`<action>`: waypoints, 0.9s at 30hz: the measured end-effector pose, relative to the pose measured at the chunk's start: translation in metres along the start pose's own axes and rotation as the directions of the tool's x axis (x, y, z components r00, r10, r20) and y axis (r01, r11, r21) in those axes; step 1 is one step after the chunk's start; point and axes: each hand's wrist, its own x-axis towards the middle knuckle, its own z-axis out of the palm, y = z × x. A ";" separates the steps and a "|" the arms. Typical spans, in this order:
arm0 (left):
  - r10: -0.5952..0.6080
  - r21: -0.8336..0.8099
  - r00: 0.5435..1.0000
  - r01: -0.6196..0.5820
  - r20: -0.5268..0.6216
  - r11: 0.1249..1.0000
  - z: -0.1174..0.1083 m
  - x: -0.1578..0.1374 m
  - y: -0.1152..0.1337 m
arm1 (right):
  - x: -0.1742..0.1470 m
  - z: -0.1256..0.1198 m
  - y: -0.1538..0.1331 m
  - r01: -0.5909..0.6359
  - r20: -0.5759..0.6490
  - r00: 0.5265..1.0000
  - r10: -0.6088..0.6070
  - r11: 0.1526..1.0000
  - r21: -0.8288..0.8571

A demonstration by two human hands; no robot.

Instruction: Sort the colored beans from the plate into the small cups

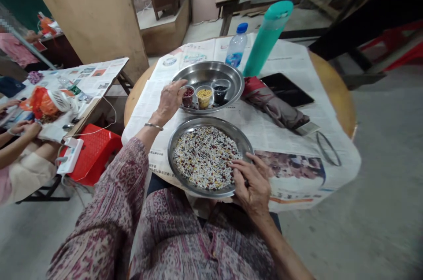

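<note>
Round wooden table (333,90), newspaper-covered (284,139), stands on grey concrete floor (380,183). Left hand (170,99), fingers pressed together, touches red-bean cup (187,96); right hand (253,181), fingers spread, rests on mixed-grain steel plate (198,128).

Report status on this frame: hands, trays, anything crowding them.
Left hand over the red-bean cup in the far tray. Right hand fingering mixed grains in the near tray. Folded cloth beside the trays, not touching.
</note>
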 end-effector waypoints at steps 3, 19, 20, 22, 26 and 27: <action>0.056 -0.038 0.998 -0.054 0.042 0.998 -0.005 -0.045 0.018 | 0.000 0.000 0.000 -0.020 0.002 1.000 0.020 1.000 0.007; 0.420 -0.123 0.709 -0.432 0.566 0.894 0.020 -0.130 0.077 | 0.000 -0.001 -0.004 -0.060 0.009 0.998 0.061 0.997 -0.037; 0.369 -0.084 0.750 -0.390 0.549 0.917 0.020 -0.126 0.071 | 0.000 -0.001 -0.004 -0.057 0.009 0.998 0.057 0.998 -0.035; 0.279 -0.019 0.814 -0.314 0.510 0.949 0.017 -0.123 0.061 | 0.001 -0.001 -0.004 -0.047 0.002 0.999 0.047 0.998 -0.035; 0.130 0.082 0.855 -0.197 0.502 0.977 -0.001 -0.135 0.058 | 0.000 -0.001 -0.003 -0.037 -0.001 0.999 0.037 0.999 -0.036; 0.107 0.086 0.843 -0.178 0.527 0.980 -0.007 -0.141 0.061 | 0.000 -0.001 -0.003 -0.038 0.002 0.999 0.038 0.999 -0.035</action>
